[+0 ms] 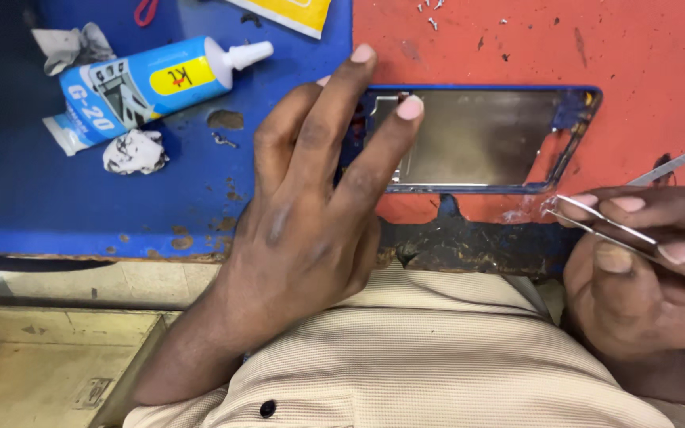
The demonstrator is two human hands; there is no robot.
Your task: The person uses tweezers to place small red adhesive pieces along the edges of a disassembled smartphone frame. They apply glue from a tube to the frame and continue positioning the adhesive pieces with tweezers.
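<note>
The left hand (303, 214) is spread open, its fingers fanned over the left end of the blue phone frame (485, 139), which lies flat on the red mat (636, 63). The right hand (644, 269) pinches metal tweezers (596, 222) between thumb and fingers, their tips just beside the frame's lower right corner.

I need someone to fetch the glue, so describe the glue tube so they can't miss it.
Start at the blue mat covering the left half of the bench. Near its top edge, beyond the left hand, lies the glue tube on its side, white nozzle pointing right. Unlike the crumpled paper scraps beside it, it is a smooth blue tube with a yellow patch.
</note>
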